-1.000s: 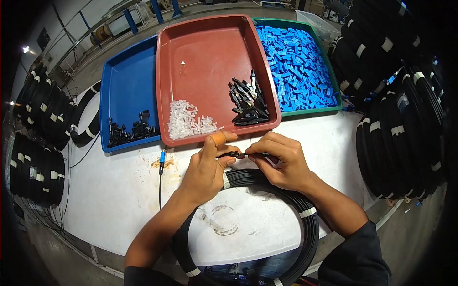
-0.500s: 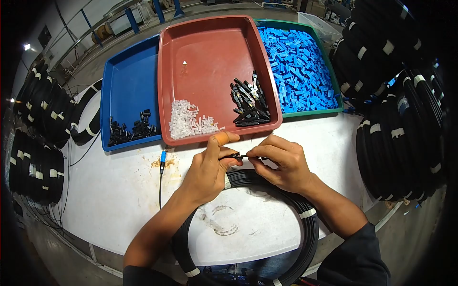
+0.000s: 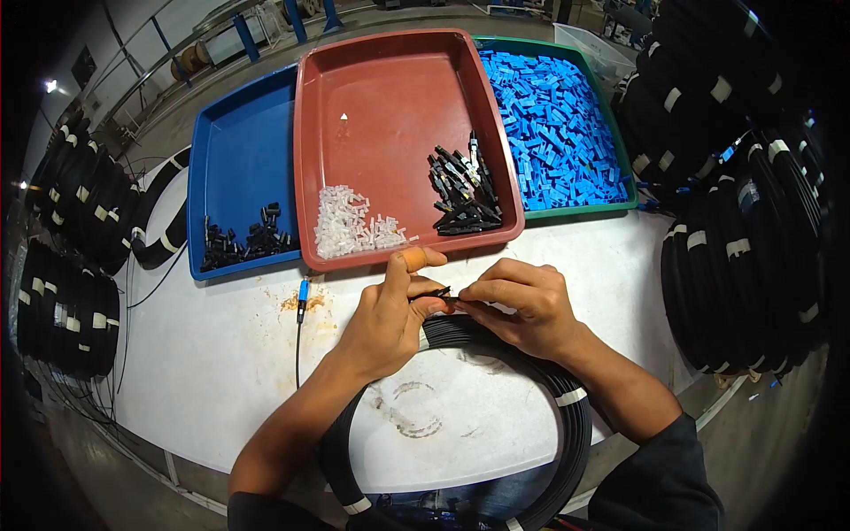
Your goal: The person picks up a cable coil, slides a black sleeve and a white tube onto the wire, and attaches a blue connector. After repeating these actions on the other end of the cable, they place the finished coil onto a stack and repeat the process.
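Observation:
Above the far side of a coiled black cable [image 3: 577, 434], my two hands meet. My left hand [image 3: 382, 310], with an orange wrap on one finger, pinches a small black connector piece [image 3: 435, 293]. My right hand [image 3: 524, 305] has its fingertips closed on the end of a thin black cable [image 3: 452, 299], right against that piece; most of what it grips is hidden. Pale tape bands hold the coil together. Left of my left hand, a cable with a blue-tipped connector [image 3: 304, 292] lies on the white table [image 3: 221, 372].
Beyond my hands, a red tray [image 3: 390, 49] holds clear sleeves [image 3: 341, 226] and black connector parts [image 3: 465, 190]. A blue tray [image 3: 239, 106] with black pieces and a green tray [image 3: 580, 211] of blue parts flank it. Stacked cable coils [image 3: 735, 274] stand on both sides.
My right hand's fingertips have shifted slightly left, closing the small gap to the black connector piece. My left hand stays nearly still.

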Available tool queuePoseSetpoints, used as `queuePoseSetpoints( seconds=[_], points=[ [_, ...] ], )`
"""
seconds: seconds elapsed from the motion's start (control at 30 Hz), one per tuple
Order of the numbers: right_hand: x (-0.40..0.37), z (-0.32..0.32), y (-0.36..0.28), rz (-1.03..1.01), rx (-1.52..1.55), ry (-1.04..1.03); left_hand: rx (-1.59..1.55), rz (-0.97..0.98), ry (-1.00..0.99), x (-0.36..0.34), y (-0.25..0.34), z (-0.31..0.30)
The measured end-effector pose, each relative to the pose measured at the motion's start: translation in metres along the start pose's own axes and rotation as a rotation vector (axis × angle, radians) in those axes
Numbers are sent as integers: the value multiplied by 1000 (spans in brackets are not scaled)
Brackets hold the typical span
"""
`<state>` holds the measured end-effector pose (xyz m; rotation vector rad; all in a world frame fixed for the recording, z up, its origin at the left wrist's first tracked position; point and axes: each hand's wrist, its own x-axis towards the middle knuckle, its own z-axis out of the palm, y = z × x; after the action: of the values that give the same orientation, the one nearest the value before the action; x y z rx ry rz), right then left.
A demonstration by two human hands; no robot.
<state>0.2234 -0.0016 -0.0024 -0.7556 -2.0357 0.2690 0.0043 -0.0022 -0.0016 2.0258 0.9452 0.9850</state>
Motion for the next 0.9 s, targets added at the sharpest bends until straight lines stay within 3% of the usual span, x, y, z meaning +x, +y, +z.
queuePoseSetpoints(
  seconds=[0.13, 0.23, 0.4, 0.47, 0.67, 0.9],
  points=[
    [0, -1, 0, -1, -6, 4, 8, 31, 12, 2, -1, -1],
    [0, -1, 1, -9, 4, 24, -137, 98, 227, 3, -14, 5],
    [1, -2, -1, 37, 40, 44, -8, 86, 224, 1, -3, -3],
    [2, -1, -1, 30, 41, 51, 87, 175, 252, 1, -5, -2],
    [1, 0, 0, 51, 68, 66, 103, 281, 224, 4, -7, -2],
    [3, -3, 0, 124, 150, 19, 120, 275, 191, 5, -2, -3]
  ],
)
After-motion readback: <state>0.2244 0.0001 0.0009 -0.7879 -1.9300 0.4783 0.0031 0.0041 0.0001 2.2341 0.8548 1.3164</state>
